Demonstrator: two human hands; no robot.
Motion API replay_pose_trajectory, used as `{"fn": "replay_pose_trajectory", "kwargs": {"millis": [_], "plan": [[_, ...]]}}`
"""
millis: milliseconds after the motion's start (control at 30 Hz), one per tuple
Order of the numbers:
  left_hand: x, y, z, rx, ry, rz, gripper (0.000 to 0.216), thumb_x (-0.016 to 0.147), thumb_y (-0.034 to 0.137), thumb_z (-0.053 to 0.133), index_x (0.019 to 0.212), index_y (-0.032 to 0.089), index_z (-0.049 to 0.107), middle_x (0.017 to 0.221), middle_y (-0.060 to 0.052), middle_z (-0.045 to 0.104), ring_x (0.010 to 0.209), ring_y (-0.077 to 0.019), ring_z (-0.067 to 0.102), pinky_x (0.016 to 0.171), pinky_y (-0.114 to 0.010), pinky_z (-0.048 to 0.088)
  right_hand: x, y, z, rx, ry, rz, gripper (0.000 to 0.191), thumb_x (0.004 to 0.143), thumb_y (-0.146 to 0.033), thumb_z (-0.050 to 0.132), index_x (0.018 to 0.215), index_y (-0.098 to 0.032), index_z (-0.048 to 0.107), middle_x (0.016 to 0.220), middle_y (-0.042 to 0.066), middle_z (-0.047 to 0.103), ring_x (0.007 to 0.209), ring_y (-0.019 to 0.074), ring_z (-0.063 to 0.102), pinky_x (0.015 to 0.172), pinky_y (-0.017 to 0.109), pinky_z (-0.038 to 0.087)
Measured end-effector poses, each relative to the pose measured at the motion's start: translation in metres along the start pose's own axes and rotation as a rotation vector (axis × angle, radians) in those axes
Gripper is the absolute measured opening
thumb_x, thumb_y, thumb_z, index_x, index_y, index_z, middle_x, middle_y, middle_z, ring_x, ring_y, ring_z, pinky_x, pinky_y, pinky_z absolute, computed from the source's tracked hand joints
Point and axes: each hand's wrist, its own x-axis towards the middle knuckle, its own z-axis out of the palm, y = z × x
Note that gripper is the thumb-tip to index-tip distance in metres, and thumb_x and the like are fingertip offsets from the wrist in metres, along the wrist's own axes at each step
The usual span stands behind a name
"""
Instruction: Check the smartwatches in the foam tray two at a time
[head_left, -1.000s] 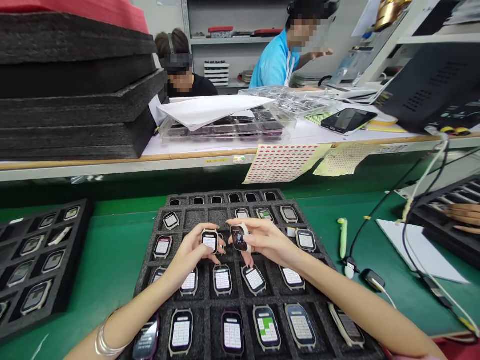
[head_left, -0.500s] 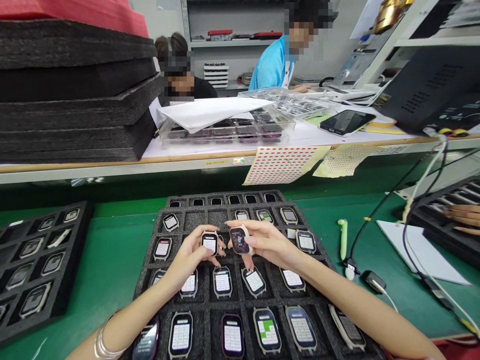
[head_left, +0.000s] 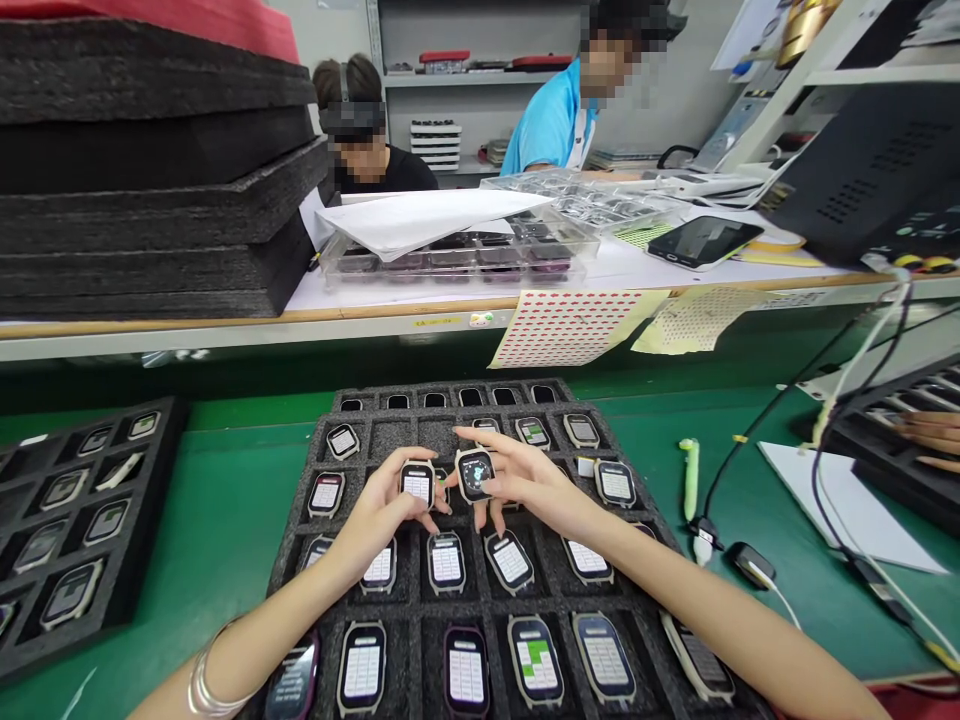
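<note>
Above the middle of a black foam tray (head_left: 409, 640), my left hand (head_left: 391, 500) is closed on a strapless smartwatch (head_left: 418, 482) whose lit screen shows a white grid. Beside it my right hand (head_left: 525, 480) grips a second smartwatch (head_left: 475, 473), dark-faced with a small pale-blue figure. The two watches are apart, screens facing me. Beneath and around my hands, more watches sit in the tray's compartments, among them one with a white grid (head_left: 447, 562), one tilted in its slot (head_left: 510, 560) and one with green squares (head_left: 535, 660).
Another foam tray (head_left: 112, 570) of watches lies at left. Stacked black foam (head_left: 150, 180) stands on the raised shelf (head_left: 450, 320), near clear plastic trays (head_left: 457, 265) and a phone (head_left: 705, 242). Cables (head_left: 814, 440) hang at right, by a co-worker's hand (head_left: 934, 432). Two people sit behind the shelf.
My right hand has turned its watch more squarely toward me and shifted slightly left; its screen now shows a different, brighter face. My left hand stays almost still.
</note>
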Motion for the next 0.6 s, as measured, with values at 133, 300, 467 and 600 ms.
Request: {"fn": "replay_pose_trajectory", "kwargs": {"millis": [133, 300, 467, 600], "plan": [[-0.0002, -0.0014, -0.001, -0.006, 0.002, 0.014, 0.042, 0.068, 0.009, 0.055, 0.109, 0.019, 0.051, 0.085, -0.004, 0.064, 0.077, -0.0196, 0.063, 0.064, -0.031, 0.054, -0.0011, 0.002, 0.0, -0.048, 0.01, -0.027, 0.062, 0.084, -0.019, 0.06, 0.14, -0.016, 0.034, 0.106, 0.014, 0.065, 0.067, 0.0177, 0.068, 0.049, 0.024, 0.054], [0.0002, -0.0034, -0.0019, -0.019, -0.009, 0.016, 0.044, 0.068, 0.008, 0.055, 0.11, 0.019, 0.051, 0.088, -0.004, 0.065, 0.081, -0.0203, 0.063, 0.067, -0.032, 0.054, -0.0013, 0.0031, -0.0011, -0.053, 0.021, -0.034, 0.059, 0.084, -0.021, 0.061, 0.138, -0.015, 0.038, 0.103, 0.014, 0.066, 0.066, 0.0181, 0.069, 0.048, 0.024, 0.054], [0.0, -0.0036, -0.0017, -0.027, 0.008, 0.01, 0.044, 0.068, 0.009, 0.056, 0.11, 0.019, 0.052, 0.086, -0.005, 0.065, 0.081, -0.0212, 0.063, 0.067, -0.032, 0.054, -0.0011, 0.0043, -0.0007, -0.06, 0.026, -0.034, 0.054, 0.084, -0.023, 0.063, 0.134, -0.016, 0.043, 0.099, 0.012, 0.067, 0.064, 0.018, 0.069, 0.047, 0.023, 0.053], [-0.0008, -0.0022, -0.0009, -0.023, -0.012, 0.008, 0.043, 0.068, 0.009, 0.055, 0.11, 0.019, 0.053, 0.088, -0.005, 0.065, 0.083, -0.022, 0.063, 0.068, -0.034, 0.054, -0.0006, 0.0053, 0.0008, -0.121, 0.055, -0.047, 0.052, 0.085, -0.026, 0.064, 0.133, -0.016, 0.045, 0.095, 0.01, 0.068, 0.058, 0.0158, 0.068, 0.043, 0.02, 0.051]]}}
